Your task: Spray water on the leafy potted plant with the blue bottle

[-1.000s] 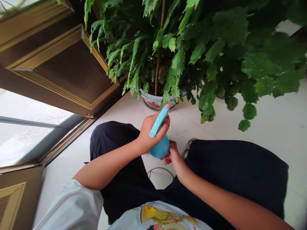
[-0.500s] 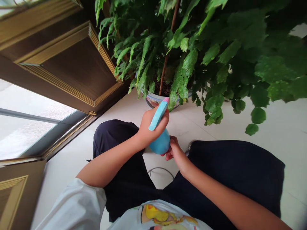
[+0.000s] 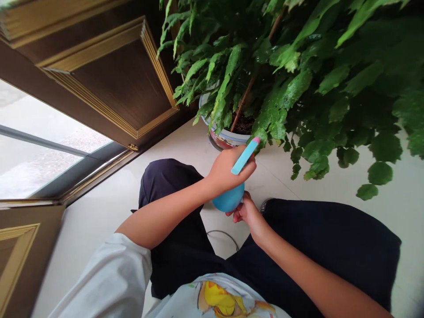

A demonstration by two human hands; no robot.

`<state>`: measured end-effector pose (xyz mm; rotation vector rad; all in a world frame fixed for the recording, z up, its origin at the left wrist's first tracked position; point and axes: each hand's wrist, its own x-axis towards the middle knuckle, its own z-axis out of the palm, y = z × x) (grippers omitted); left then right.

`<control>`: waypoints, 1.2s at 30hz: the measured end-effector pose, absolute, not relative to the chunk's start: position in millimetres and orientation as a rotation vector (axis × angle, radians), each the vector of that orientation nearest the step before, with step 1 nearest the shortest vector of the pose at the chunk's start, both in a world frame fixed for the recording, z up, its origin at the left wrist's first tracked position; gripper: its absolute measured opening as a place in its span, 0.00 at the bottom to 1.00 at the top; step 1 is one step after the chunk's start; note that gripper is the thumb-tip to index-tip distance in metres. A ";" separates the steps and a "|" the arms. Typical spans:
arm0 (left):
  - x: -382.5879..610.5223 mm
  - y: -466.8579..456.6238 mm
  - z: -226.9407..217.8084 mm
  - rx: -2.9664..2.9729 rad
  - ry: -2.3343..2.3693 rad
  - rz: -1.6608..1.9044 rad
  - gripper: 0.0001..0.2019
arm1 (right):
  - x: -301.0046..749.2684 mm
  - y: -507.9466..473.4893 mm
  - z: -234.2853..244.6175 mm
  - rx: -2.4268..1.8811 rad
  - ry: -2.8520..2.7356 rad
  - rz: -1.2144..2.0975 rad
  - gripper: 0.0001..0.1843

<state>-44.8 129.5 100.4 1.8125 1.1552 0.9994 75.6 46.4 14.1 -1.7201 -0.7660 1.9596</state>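
Note:
My left hand [image 3: 225,173] is closed round the top of a blue spray bottle [image 3: 229,199], whose long blue head with a pink tip [image 3: 245,156] points up and right at the leaves. My right hand [image 3: 245,213] cups the round blue body from below, fingers curled against it. Just beyond the tip stands a large green potted plant [image 3: 298,84] in a patterned ceramic pot [image 3: 225,138], with dark soil and a thin brown stem showing. Wet drops glisten on some leaves.
A dark brown panelled door [image 3: 109,84] with gold trim stands open at the left, above a metal threshold and bright ground outside. White floor tiles [image 3: 374,207] run to the right. My dark trousers [image 3: 318,243] fill the lower middle, a thin wire loop between the knees.
The view has swung, so the plant and pot sit further right. Both hands and the bottle have moved right and slightly closer to the leaves; the grip is unchanged.

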 end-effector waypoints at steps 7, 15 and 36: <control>-47.4 127.7 105.5 1.838 1.228 0.953 0.04 | 75.6 42.5 21.7 -1.671 -0.798 1.913 0.24; -46.6 127.5 103.6 1.849 1.285 0.945 0.04 | 75.8 44.9 25.2 -1.692 -0.792 1.927 0.22; -41.6 128.4 104.3 1.839 1.280 0.938 0.04 | 82.5 42.0 21.2 -1.685 -0.792 1.910 0.23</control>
